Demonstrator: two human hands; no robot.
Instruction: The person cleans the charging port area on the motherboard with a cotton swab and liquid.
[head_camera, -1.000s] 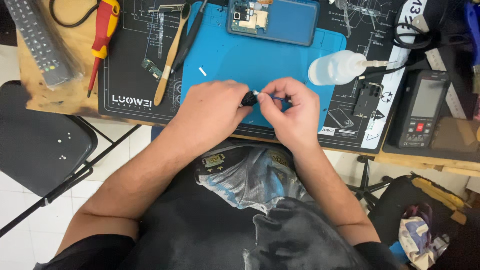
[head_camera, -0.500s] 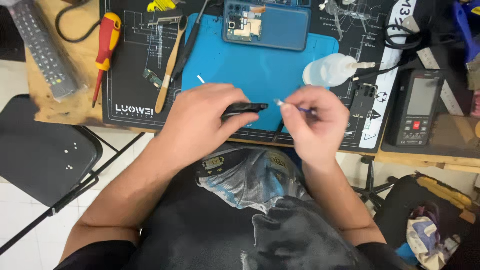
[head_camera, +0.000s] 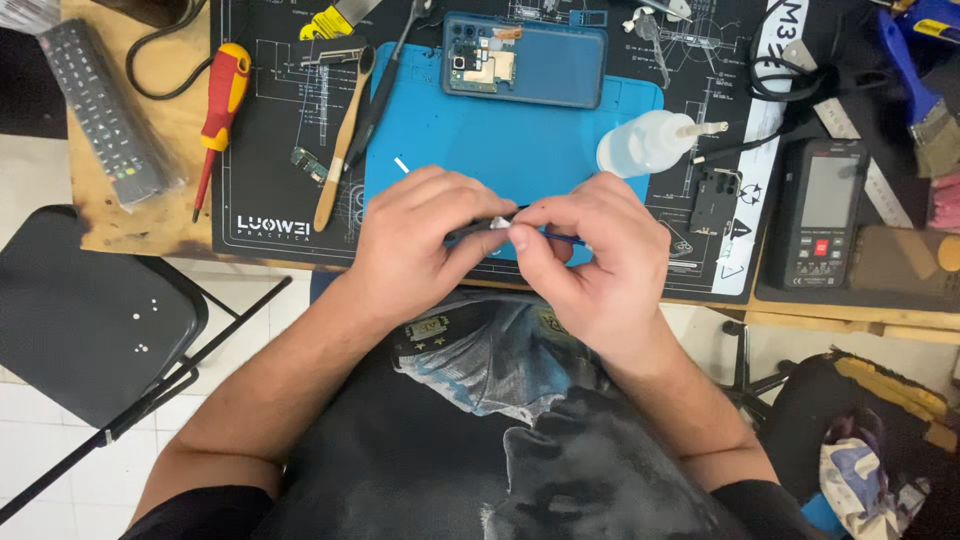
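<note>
My left hand (head_camera: 425, 245) grips a thin black tool (head_camera: 470, 232) over the near edge of the blue work mat (head_camera: 520, 140). My right hand (head_camera: 590, 265) meets it from the right and pinches a small white piece (head_camera: 500, 223) at the tool's tip between thumb and fingers. Both hands touch at the fingertips. An opened blue phone (head_camera: 525, 60) with its inner board showing lies at the far side of the mat, apart from both hands.
A clear squeeze bottle (head_camera: 650, 143) lies right of the mat. A red and yellow screwdriver (head_camera: 220, 105), a wooden-handled brush (head_camera: 340, 140) and a remote control (head_camera: 100, 110) lie left. A black multimeter (head_camera: 825, 215) sits right. A dark folding chair (head_camera: 90, 310) stands lower left.
My hands drew apart half a second ago, with the right hand pulling a thin stick away, and have come back together over the tool's tip.
</note>
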